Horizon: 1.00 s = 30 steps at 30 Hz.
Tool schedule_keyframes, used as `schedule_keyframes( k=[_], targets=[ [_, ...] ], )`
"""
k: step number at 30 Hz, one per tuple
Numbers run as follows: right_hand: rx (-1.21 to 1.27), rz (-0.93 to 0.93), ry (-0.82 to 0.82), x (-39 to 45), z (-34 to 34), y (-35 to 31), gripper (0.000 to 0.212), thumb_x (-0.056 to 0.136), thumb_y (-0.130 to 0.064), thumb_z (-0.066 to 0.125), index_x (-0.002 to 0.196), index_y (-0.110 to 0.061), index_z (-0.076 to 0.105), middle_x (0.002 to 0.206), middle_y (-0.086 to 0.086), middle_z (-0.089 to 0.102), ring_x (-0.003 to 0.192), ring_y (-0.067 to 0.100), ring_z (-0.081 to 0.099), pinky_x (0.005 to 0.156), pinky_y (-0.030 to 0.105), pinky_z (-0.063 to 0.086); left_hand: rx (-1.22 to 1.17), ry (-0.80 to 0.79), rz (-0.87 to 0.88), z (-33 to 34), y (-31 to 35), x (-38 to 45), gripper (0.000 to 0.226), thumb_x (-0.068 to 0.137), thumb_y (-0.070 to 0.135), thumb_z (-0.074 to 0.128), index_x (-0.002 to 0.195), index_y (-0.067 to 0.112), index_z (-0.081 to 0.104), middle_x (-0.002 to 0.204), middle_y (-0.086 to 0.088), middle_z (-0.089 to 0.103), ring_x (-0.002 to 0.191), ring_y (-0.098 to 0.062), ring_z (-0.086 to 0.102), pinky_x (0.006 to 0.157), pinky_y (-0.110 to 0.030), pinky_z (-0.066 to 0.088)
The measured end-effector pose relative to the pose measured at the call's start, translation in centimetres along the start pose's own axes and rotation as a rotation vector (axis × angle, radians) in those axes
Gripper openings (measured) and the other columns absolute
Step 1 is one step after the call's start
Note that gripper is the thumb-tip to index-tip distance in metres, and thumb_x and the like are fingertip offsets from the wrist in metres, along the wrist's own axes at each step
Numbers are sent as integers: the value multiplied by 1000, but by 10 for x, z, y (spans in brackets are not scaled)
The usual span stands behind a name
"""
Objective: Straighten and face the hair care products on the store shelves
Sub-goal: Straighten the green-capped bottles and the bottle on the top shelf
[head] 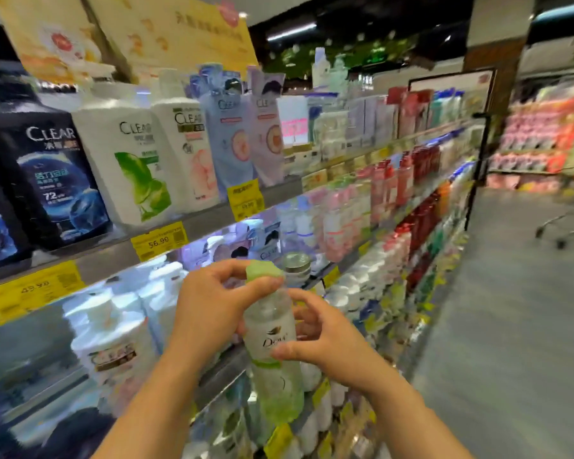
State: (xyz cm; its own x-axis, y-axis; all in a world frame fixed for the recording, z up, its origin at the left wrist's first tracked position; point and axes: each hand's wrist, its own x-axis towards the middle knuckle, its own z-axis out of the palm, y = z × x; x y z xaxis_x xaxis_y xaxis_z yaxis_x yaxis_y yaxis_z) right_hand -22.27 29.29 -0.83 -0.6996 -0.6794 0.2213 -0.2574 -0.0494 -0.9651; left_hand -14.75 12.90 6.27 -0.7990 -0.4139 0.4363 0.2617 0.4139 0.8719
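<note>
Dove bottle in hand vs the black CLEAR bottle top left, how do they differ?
The Dove bottle is clear with a green cap; the black CLEAR bottle is opaque and dark. The Dove bottle is held off the shelf by the left hand and right hand; the CLEAR bottle stands shelved. Both labels face the camera.

Clear Dove bottle [272, 339] with pale green cap and green lower label, upright, slight tilt, logo facing camera, held out in front of shelf edge [113, 256]. Black, white CLEAR bottles [126, 167] on top of that shelf edge, upright, labels front. White pump bottles [113, 332] below it, blurry.
</note>
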Motion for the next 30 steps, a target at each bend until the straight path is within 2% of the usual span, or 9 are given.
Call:
schedule_keyframes(
  k=[4,8,16,18,21,23,25,28,30],
  targets=[
    [-16,-15,47,-5,-77,8,69,71,-33,92,126,-52,55,122,0,71,106,19,73,87,42,61,-54,-83,19,79,10,20,27,58,51,84,81,38,78,79,12,75,58,-4,68,39,-22,46],
    [-23,0,69,-3,-161,16,70,67,-37,93,125,-52,56,121,-1,71,105,22,73,86,50,60,-91,-121,5,159,20,44,15,68,39,86,80,35,79,76,12,75,56,-4,66,40,-21,45],
    [-65,-6,96,16,-307,31,70,67,-36,93,126,-47,55,114,-1,73,98,21,75,78,40,62,-131,-152,28,297,29,97,18,67,42,86,83,37,79,79,12,76,67,-6,72,46,-24,54],
    [-79,-4,106,26,-333,39,68,68,-37,93,123,-50,56,111,-2,74,97,20,75,76,38,63,-153,-161,9,322,24,113,19,66,43,86,83,37,79,82,12,77,71,-9,74,50,-26,57],
    [-88,11,133,47,-366,56,67,66,-38,93,120,-53,57,111,-3,74,96,19,75,77,38,63,-141,-177,6,354,12,141,17,68,40,86,84,39,79,86,16,76,73,-8,74,53,-21,55],
    [-92,16,144,66,-384,69,67,66,-37,94,120,-51,57,111,-2,74,96,19,75,78,40,63,-119,-183,-4,372,1,163,17,70,40,86,85,42,78,84,16,76,73,-8,73,54,-28,59],
    [-99,21,156,89,-402,82,67,66,-37,94,119,-52,56,112,-5,74,96,17,74,78,37,63,-94,-187,-11,388,-14,186,17,72,41,85,85,45,77,82,16,76,69,-4,72,51,-29,57],
    [-105,25,177,127,-428,100,66,66,-36,93,117,-54,56,108,-16,72,93,9,74,71,27,61,-89,-166,-33,409,-38,228,27,73,37,87,97,38,77,94,17,75,71,-2,70,50,-22,54],
    [-118,34,185,155,-447,109,68,66,-38,93,119,-52,54,107,-19,71,93,7,73,72,27,61,-79,-165,-37,422,-51,258,37,73,36,87,107,30,76,99,16,75,67,0,69,49,-19,52]
  ],
)
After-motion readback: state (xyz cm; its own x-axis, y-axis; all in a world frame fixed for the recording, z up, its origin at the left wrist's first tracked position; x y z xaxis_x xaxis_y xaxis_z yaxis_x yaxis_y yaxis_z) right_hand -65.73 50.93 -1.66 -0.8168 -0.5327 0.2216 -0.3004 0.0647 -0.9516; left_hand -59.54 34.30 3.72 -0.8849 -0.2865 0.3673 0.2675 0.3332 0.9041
